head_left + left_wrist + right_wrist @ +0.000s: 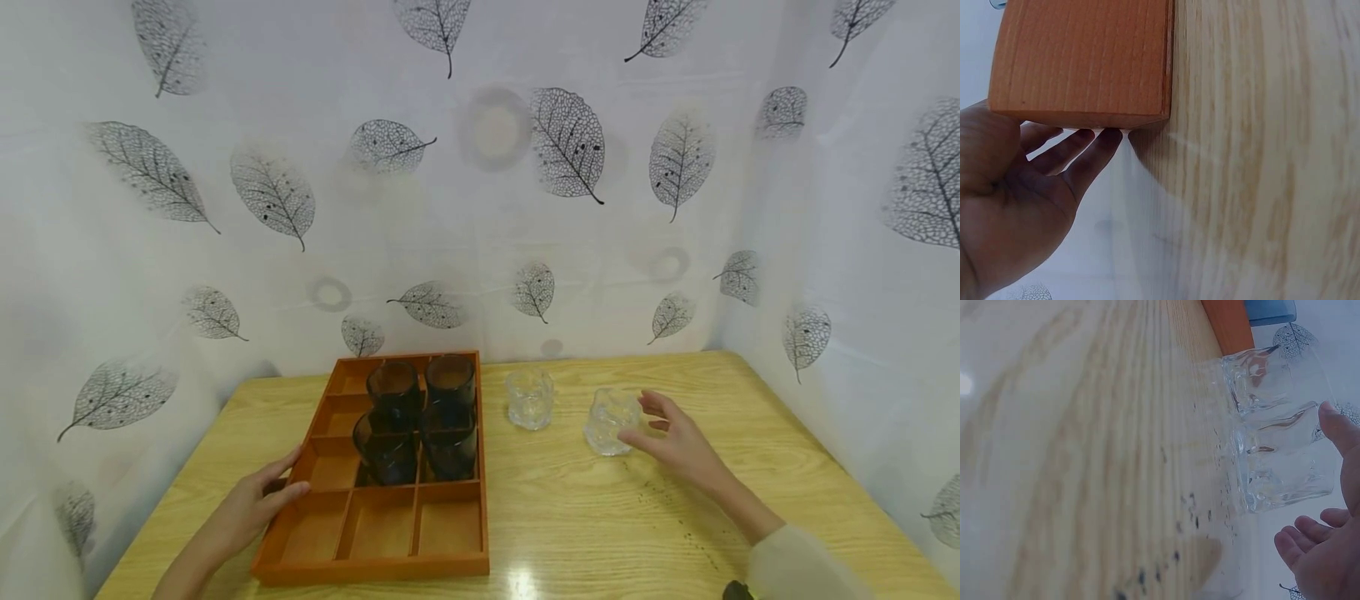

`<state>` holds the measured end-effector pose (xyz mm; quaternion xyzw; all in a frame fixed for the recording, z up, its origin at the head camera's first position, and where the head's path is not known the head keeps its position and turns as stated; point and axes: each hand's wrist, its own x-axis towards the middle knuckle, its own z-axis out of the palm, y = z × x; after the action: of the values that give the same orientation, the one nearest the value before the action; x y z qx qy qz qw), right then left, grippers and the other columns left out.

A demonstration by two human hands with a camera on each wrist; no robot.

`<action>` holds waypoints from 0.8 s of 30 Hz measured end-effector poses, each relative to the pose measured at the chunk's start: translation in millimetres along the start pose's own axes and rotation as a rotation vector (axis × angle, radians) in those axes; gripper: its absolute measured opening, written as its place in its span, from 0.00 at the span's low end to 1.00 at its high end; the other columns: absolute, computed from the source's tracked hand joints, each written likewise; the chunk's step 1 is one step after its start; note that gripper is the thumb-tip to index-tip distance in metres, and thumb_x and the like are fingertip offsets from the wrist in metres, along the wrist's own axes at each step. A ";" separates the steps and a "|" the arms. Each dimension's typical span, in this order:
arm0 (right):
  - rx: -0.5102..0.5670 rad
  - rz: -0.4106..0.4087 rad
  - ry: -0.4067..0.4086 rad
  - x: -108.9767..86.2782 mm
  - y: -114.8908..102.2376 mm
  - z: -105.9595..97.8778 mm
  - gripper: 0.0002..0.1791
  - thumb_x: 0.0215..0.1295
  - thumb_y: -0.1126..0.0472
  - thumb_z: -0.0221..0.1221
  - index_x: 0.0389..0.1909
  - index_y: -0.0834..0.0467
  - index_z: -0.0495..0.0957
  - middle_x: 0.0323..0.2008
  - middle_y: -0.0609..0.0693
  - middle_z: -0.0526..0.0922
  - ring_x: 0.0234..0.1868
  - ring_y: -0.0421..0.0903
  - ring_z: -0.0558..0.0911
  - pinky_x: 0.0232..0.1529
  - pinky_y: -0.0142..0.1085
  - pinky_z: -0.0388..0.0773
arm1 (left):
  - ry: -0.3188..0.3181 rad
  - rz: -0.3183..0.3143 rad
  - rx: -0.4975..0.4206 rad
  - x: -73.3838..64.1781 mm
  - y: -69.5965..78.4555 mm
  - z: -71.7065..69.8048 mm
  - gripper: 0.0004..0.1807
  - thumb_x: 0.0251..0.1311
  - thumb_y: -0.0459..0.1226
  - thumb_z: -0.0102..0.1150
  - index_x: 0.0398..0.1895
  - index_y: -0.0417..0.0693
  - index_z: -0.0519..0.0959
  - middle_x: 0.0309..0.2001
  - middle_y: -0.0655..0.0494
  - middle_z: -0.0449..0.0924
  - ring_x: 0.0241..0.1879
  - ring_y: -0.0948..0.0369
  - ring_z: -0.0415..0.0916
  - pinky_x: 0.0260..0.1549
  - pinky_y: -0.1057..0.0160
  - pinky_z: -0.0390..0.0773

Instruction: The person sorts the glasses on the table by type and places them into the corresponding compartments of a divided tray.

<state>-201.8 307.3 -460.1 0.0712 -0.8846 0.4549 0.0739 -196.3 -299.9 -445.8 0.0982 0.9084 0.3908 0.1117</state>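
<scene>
My left hand [243, 508] holds the left side of an orange-brown wooden divided tray [375, 569], thumb over the rim. In the left wrist view its fingertips [1110, 139] meet the tray's outer wall. Several dark glass tumblers [450, 446] stand in the middle and right compartments of the tray's back rows. To the right, my right hand [678, 437] is spread around the near right side of a clear, wavy-walled glass tumbler [609, 423], its thumb overlapping the glass. In the right wrist view the thumb and fingers stand well apart beside this tumbler [1291, 465].
Another clear glass tumbler [530, 398] stands on the wooden table [585, 533] between the tray and the right-hand tumbler. White leaf-printed cloth [480, 217] hangs around the back and sides. A small black object [737, 591] shows at the bottom edge near the right sleeve [806, 567].
</scene>
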 end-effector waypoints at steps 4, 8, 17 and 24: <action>-0.001 0.017 -0.012 5.3 0.5 5.2 0.50 0.67 0.54 0.70 0.76 0.75 0.54 0.69 0.75 0.66 0.64 0.71 0.72 0.61 0.62 0.72 | 0.003 0.008 -0.001 -0.3 -0.6 -0.2 0.38 0.78 0.43 0.55 0.80 0.31 0.53 0.76 0.27 0.54 0.66 0.32 0.68 0.51 0.50 0.83; -0.008 0.045 -0.031 9.6 2.6 9.7 0.52 0.66 0.52 0.71 0.78 0.73 0.52 0.72 0.76 0.62 0.63 0.73 0.73 0.59 0.62 0.75 | 0.006 -0.004 -0.004 0.3 -0.4 -0.1 0.39 0.77 0.44 0.56 0.80 0.32 0.54 0.76 0.28 0.55 0.66 0.32 0.68 0.51 0.50 0.83; -0.031 0.058 -0.038 14.2 6.1 20.0 0.53 0.66 0.50 0.71 0.79 0.70 0.52 0.71 0.72 0.65 0.61 0.74 0.74 0.54 0.60 0.79 | -0.010 -0.033 -0.021 1.3 0.2 -0.6 0.40 0.78 0.47 0.55 0.81 0.35 0.53 0.77 0.28 0.52 0.68 0.31 0.65 0.54 0.44 0.81; -0.037 0.032 -0.024 16.5 6.3 22.2 0.51 0.66 0.50 0.71 0.77 0.70 0.54 0.69 0.72 0.67 0.59 0.70 0.76 0.52 0.57 0.80 | -0.013 -0.031 -0.036 0.1 0.5 -0.1 0.40 0.78 0.46 0.55 0.81 0.34 0.52 0.77 0.28 0.51 0.68 0.31 0.64 0.53 0.46 0.81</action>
<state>-220.6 291.9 -474.6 0.0611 -0.8946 0.4389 0.0571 -196.4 -299.6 -445.4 0.0845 0.9018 0.4047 0.1255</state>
